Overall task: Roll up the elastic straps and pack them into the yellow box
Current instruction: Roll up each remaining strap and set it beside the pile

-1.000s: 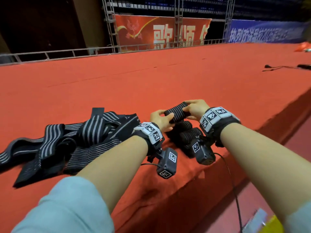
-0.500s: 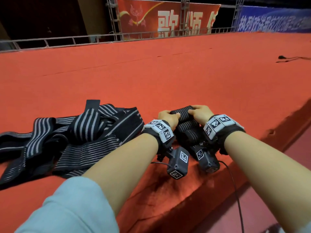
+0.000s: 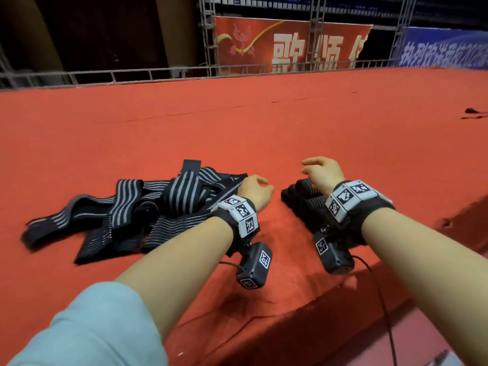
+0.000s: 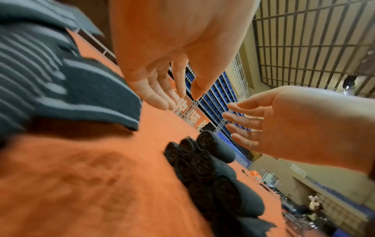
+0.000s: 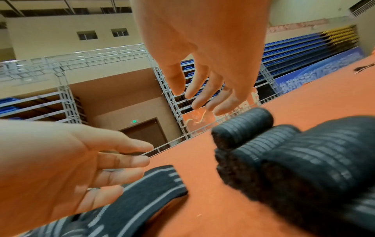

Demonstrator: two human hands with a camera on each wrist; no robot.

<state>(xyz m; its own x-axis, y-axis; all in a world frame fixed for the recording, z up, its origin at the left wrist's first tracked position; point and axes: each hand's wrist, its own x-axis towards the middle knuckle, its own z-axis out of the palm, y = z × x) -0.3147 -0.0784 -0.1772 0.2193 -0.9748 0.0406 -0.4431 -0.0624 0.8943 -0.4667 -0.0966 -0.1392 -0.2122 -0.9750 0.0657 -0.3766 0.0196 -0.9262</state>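
Now both hands empty, fingers spread: left hand point(image 3: 255, 192), right hand point(image 3: 322, 173) above rolled straps point(image 3: 303, 199).

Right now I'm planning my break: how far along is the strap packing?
Done: several rolls stacked on the carpet. In hand: nothing; left hand and right hand hang empty. Left: the loose straps need rolling, and no yellow box shows.

On the carpeted stage point(image 3: 290, 133), the loose straps point(image 3: 137, 215) lie heaped to my left and the rolled straps point(image 3: 303, 199) sit stacked to my right, apart. My left hand point(image 3: 254, 191) hangs between them; my right hand point(image 3: 323, 173) above the rolls' far end.
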